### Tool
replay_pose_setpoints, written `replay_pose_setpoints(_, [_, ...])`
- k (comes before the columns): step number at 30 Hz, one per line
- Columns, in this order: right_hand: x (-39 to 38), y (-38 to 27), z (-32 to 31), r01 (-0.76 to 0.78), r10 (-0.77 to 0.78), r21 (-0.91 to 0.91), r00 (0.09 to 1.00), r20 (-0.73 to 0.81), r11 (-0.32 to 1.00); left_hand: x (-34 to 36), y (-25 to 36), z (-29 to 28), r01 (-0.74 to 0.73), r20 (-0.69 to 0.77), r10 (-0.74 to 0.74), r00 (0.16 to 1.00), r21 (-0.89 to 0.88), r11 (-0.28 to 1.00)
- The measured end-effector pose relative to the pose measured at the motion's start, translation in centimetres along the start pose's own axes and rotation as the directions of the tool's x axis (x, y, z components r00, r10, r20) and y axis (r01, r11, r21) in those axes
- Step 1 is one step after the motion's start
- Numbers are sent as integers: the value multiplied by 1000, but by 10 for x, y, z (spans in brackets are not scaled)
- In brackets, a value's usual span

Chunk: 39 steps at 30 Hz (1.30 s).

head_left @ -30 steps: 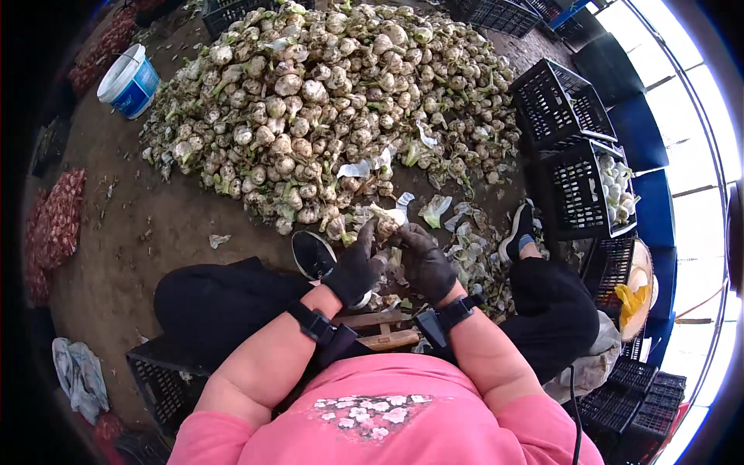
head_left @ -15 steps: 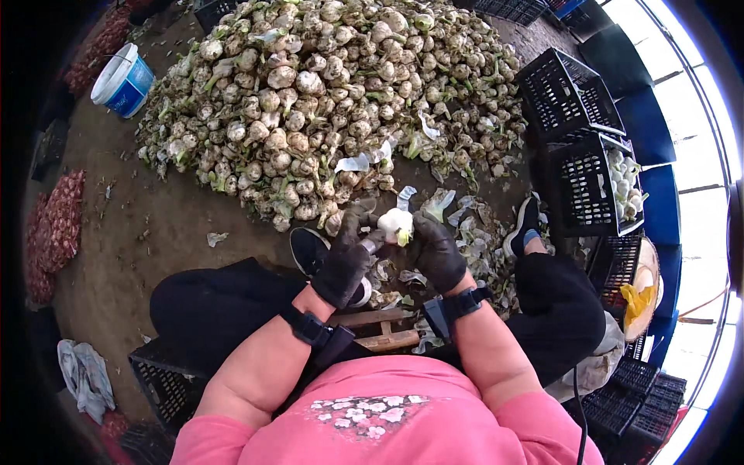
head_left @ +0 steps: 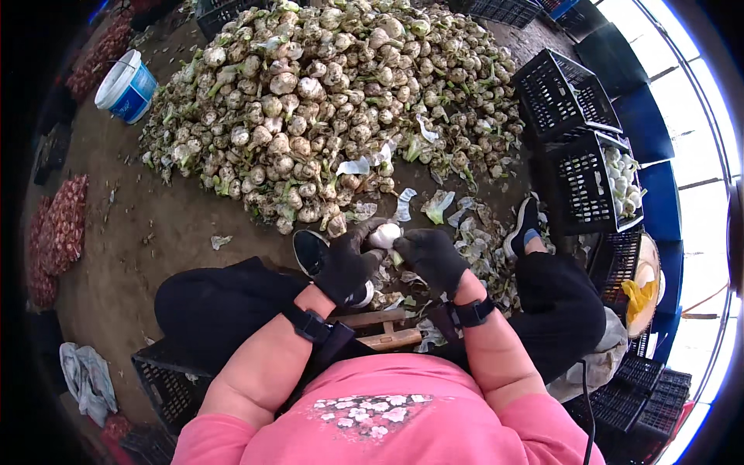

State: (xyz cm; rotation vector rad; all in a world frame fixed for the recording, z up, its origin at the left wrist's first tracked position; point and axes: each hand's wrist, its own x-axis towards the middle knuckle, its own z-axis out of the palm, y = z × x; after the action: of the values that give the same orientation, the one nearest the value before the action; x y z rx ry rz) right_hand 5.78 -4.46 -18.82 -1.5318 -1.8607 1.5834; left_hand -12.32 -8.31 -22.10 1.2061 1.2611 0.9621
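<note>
The garlic bulb (head_left: 385, 235), held near the middle between both hands, looks white and apparently almost done. The left hand (head_left: 346, 262) has its fingers wrapped on it; the right hand (head_left: 434, 260) is close against its right side, its grip hard to tell in dark gloves. White bulbs (head_left: 622, 184) partly fill a right-hand crate (head_left: 575, 186); the far, soiled pile (head_left: 310, 116) seems largely left to do.

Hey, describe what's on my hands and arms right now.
Your left hand and right hand wear dark gloves. Each wrist has a black strap with a boxy dark unit. The forearms are uncovered up to short, plain pink sleeves. A thin black cable runs by the right sleeve; its attachment isn't visible.
</note>
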Motion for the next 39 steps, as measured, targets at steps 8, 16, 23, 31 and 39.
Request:
replay_pose_setpoints(8, [-9,6,11,128,-91,286,986,-140,950,-9,8,-3,186,134,-138,981,-481,857])
replay_pose_setpoints(16, [-9,-13,0,303,-311,-71,906,-286,950,-6,22,-14,386,341,-203,918,-649,656])
replay_pose_setpoints(23, [-8,-16,8,494,-565,-413,823,-62,765,-7,1,-1,215,90,-195,977,-459,862])
replay_pose_setpoints(31, [27,43,0,-92,-66,-345,905,-421,934,-14,13,3,308,299,-82,951,-880,362])
replay_pose_setpoints(39, [9,11,7,-63,61,2,961,-271,998,-11,6,5,383,266,-317,910,-833,400])
